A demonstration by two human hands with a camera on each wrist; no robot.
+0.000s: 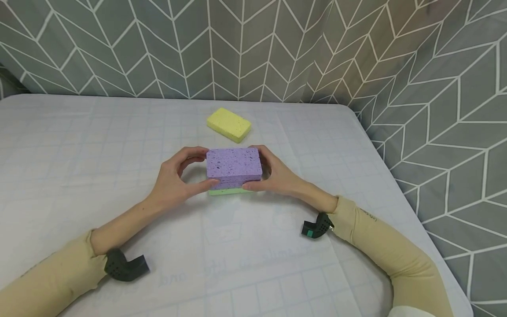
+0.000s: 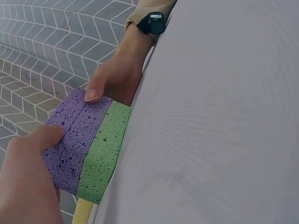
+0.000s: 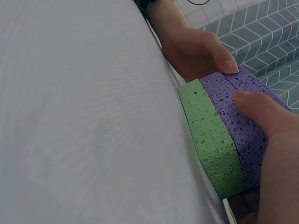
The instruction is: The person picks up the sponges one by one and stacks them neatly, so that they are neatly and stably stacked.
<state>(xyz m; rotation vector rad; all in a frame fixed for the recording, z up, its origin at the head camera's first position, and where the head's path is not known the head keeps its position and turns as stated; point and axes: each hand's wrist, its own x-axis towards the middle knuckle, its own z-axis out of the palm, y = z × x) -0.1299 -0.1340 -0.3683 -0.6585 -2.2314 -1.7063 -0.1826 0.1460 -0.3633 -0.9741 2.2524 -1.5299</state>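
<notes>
Two purple sponges are stacked one on the other, with a seam between them in both wrist views. Beneath them lies a green sponge on the table, mostly hidden from the head view. My left hand grips the purple pair at its left end, thumb on the near side. At the right end my right hand holds the same pair, its thumb also in front. The fingers behind the stack are partly hidden. Beyond the stack a yellow sponge lies flat and slightly turned.
A white cloth with faint grid lines covers the table. Its far edge meets a grey patterned curtain, which also runs along the right side. Black wrist devices sit at the left cuff and the right cuff.
</notes>
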